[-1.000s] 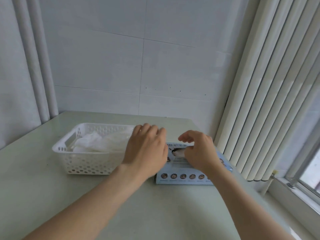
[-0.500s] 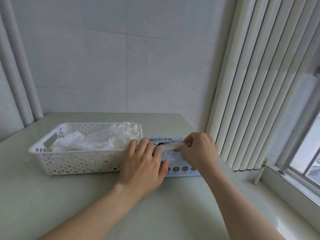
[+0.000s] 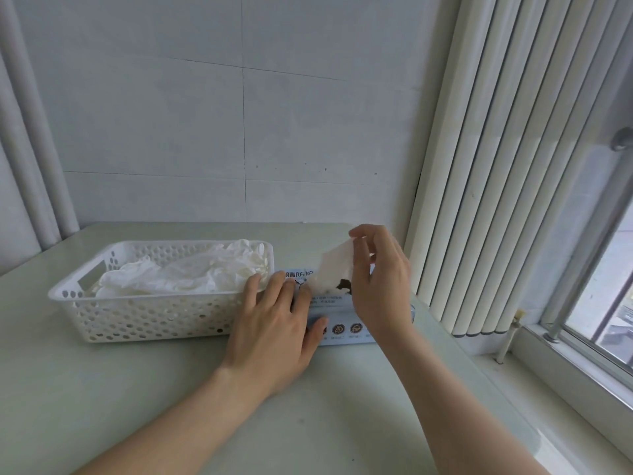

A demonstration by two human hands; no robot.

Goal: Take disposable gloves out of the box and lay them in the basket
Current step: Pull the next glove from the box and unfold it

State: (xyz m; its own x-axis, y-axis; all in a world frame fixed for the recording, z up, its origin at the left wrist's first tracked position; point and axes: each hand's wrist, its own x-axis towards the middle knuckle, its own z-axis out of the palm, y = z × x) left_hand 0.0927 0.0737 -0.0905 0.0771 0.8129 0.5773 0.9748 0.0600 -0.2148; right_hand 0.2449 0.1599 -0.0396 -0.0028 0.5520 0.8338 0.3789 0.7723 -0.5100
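Observation:
A pale blue glove box (image 3: 346, 329) lies flat on the table, right of a white perforated basket (image 3: 147, 310) that holds several crumpled white gloves (image 3: 191, 274). My left hand (image 3: 274, 323) lies flat on the box's left part, fingers straight and pressing it down. My right hand (image 3: 380, 279) is raised above the box and pinches a white glove (image 3: 334, 269) at its top. The glove's lower end still reaches into the box's opening.
The pale green table (image 3: 171, 406) meets a tiled wall at the back. Vertical blinds (image 3: 507, 166) hang close on the right, beside a window sill and window frame (image 3: 582, 354). A curtain hangs at the far left.
My right hand has risen from the box opening, drawing a white glove up and out. My left hand has stayed flat on the box.

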